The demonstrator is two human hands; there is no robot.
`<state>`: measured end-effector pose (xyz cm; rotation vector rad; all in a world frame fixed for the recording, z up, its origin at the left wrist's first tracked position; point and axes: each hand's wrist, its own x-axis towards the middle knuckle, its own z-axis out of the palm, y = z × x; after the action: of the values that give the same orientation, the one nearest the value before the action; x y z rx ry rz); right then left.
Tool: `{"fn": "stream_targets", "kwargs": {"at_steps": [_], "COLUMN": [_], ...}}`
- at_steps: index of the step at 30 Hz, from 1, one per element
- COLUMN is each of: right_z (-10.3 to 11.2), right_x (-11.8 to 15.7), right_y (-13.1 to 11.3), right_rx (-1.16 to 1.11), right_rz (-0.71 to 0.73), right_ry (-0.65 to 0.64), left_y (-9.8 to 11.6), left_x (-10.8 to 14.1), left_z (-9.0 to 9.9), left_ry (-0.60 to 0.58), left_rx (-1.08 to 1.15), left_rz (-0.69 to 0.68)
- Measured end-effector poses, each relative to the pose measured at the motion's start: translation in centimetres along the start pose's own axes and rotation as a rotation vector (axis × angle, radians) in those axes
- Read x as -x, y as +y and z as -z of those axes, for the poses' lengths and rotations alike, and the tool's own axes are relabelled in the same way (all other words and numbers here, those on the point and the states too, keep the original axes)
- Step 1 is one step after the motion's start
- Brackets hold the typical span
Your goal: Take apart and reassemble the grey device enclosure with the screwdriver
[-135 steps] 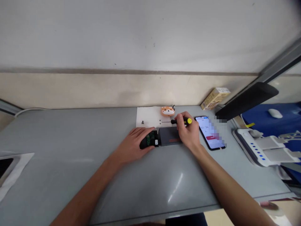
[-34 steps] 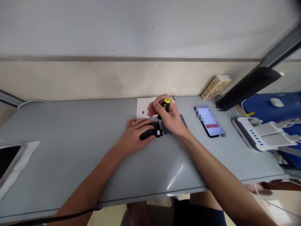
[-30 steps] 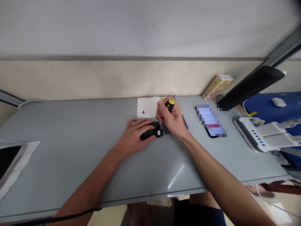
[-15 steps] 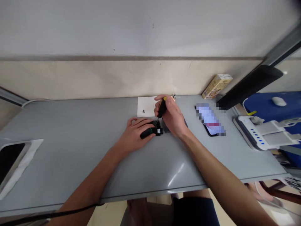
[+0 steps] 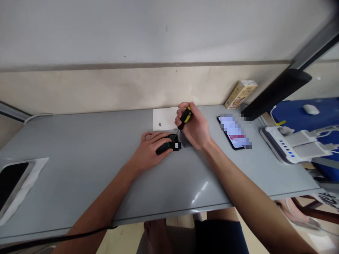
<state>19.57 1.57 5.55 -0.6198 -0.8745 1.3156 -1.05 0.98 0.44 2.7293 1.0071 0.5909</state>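
Observation:
My left hand (image 5: 153, 148) presses a small black electronic device (image 5: 176, 145) against the desk, its fingers over the top and thumb along the near side. A green circuit board and a white label show on the device's uncovered part. In my right hand (image 5: 196, 125) is a screwdriver (image 5: 185, 118) with a black and yellow handle, held in closed fingers. The shaft slants down to the left, and its tip meets the device beside my left fingers. A dark grey object (image 5: 185, 140) lies partly hidden under my right hand. Several tiny dark pieces, perhaps screws (image 5: 159, 124), rest on white paper (image 5: 165, 118) behind.
On the right of the grey desk (image 5: 87, 169) lie a phone (image 5: 233, 132) with its screen lit and a white power strip (image 5: 284, 144) with plugs. A carton (image 5: 241, 94) and a black column (image 5: 277, 94) stand behind. At far left, a dark-screened device (image 5: 12, 183) lies on white paper.
My right hand has turned around the screwdriver handle, so more of its yellow shows. The left hand still holds the device. The whole view has shifted slightly.

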Motion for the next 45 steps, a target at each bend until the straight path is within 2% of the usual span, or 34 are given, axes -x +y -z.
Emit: {"fn": "stream_targets", "kwargs": {"at_steps": [10, 17, 20, 25, 30, 33, 40, 45], "right_z": [0.0, 0.3, 0.6, 0.5, 0.0, 0.2, 0.4, -0.5], "right_x": [0.0, -0.1, 0.0, 0.0, 0.1, 0.1, 0.2, 0.3], "right_y": [1.0, 0.0, 0.3, 0.8, 0.1, 0.0, 0.5, 0.1], "right_rx": [0.158, 0.022, 0.033, 0.187, 0.066, 0.033, 0.23, 0.107], "right_rz": [0.12, 0.011, 0.053, 0.134, 0.041, 0.0, 0.129, 0.033], "right_ry": [0.102, 0.038, 0.076, 0.088, 0.011, 0.019, 0.068, 0.025], "left_y": [0.0, -0.1, -0.1, -0.2, -0.2, -0.1, -0.2, -0.1], "left_x": [0.0, 0.1, 0.1, 0.1, 0.1, 0.1, 0.0, 0.0], "left_z": [0.0, -0.1, -0.1, -0.2, -0.2, -0.1, -0.2, -0.2], "left_ry": [0.001, 0.014, 0.009, 0.018, 0.026, 0.024, 0.031, 0.033], "left_rx": [0.001, 0.001, 0.003, -0.003, -0.009, -0.01, -0.003, -0.004], "left_rz": [-0.004, -0.005, -0.011, -0.009, -0.011, -0.008, -0.01, -0.01]}}
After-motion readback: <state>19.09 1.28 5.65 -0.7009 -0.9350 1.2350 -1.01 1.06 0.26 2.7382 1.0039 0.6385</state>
